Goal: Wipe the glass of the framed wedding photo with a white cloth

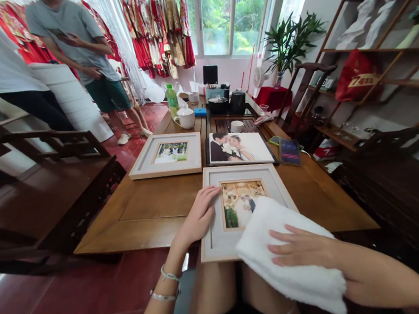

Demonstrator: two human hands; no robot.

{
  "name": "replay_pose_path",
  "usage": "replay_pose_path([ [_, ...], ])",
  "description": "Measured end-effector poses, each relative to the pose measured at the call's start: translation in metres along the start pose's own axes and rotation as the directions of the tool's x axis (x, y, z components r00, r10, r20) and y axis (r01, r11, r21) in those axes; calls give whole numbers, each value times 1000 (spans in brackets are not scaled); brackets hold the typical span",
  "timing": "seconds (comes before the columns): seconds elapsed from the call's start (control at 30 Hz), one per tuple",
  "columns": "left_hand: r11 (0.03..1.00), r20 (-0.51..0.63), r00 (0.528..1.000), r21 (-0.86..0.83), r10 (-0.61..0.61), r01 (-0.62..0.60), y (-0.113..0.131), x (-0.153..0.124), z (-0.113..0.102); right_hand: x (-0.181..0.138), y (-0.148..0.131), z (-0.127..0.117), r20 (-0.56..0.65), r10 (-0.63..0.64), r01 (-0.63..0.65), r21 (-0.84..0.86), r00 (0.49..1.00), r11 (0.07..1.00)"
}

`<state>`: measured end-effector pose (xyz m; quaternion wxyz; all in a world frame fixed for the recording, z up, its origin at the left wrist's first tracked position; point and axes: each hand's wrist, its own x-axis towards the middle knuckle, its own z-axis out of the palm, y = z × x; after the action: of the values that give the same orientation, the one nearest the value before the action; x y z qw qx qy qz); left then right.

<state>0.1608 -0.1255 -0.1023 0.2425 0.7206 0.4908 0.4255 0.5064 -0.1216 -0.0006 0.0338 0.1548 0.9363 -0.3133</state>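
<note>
A light wooden picture frame point(206, 243) lies tilted towards me, its lower part past the table's near edge, above my lap. Behind its pale mat is a wedding photo point(241, 201). My left hand point(200, 212) rests on the frame's left side, fingers stretched out over the rim and mat. A folded white towel point(271, 220) covers the frame's lower right corner and hangs down beyond it. My right hand point(299, 247) holds the towel against the frame from above, fingers extended across the cloth; its thumb is hidden.
On the wooden table point(154, 202) lie a second framed photo point(142, 168), a large couple print point(256, 147) and a phone point(289, 151). Farther back stand a white cup point(184, 119), a green bottle point(172, 101) and a black kettle point(239, 102). Two people stand at the left.
</note>
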Motion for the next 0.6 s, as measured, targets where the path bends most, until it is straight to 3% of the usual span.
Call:
replay_pose_path([
  [0.07,1000,-4,1000,-4,-3,3,0,0,0,-19,9,3,-59,102,-108,-97,993,989],
  [0.17,1000,-11,1000,-11,-7,7,1,0,0,-26,21,9,-266,205,-275,-262,942,925],
  [0.3,1000,-22,1000,-16,-21,21,2,0,0,15,13,13,-423,211,-388,-391,881,835],
  [0.37,999,-34,999,-19,-27,27,3,0,1,44,1,15,-425,195,-375,-393,884,840],
  [0.47,999,-49,998,-28,-39,38,3,0,1,79,-20,25,-361,115,-237,-316,925,918],
  [0.6,999,-61,997,-43,-36,33,3,1,2,100,-38,43,-257,-17,-32,-187,966,982],
])
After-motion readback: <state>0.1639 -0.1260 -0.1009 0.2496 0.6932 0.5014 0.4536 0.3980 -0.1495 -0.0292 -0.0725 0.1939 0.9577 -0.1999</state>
